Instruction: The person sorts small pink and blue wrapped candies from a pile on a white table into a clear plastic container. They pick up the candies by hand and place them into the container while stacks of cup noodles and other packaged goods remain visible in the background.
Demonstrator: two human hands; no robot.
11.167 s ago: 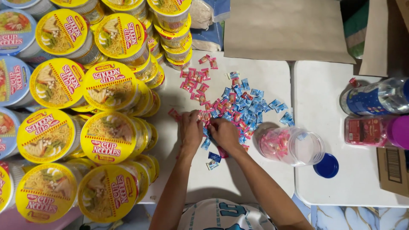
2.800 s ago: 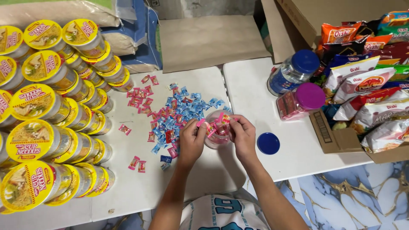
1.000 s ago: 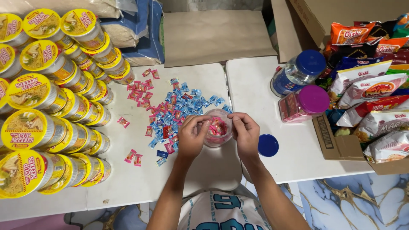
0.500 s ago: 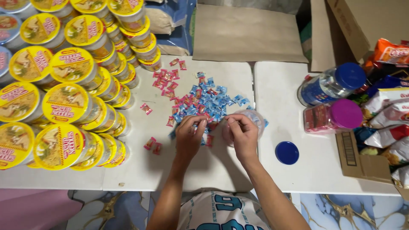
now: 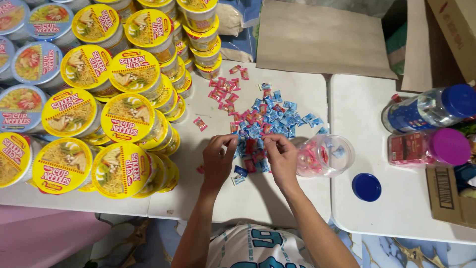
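A heap of small red and blue wrapped candies [image 5: 263,119] is spread over the white table [image 5: 277,203]. My left hand [image 5: 219,158] rests at the heap's near left edge, fingers pinched on a candy there. My right hand [image 5: 280,156] is just beside it, fingertips curled onto the candies at the near edge. A clear plastic jar [image 5: 325,155] with pink candies inside lies on its side right of my right hand, untouched. Its blue lid [image 5: 366,187] lies flat on the table further right.
Stacks of yellow-lidded cup noodles [image 5: 124,119] fill the left side. Two lidded candy jars, one with a blue lid [image 5: 429,108] and one with a purple lid [image 5: 429,147], lie at the right. Cardboard sheets [image 5: 322,39] and boxes [image 5: 453,196] stand at the back and right.
Both hands left the clear jar, which now lies on its side at the right. The hands moved down-left onto the near edge of the candy heap.
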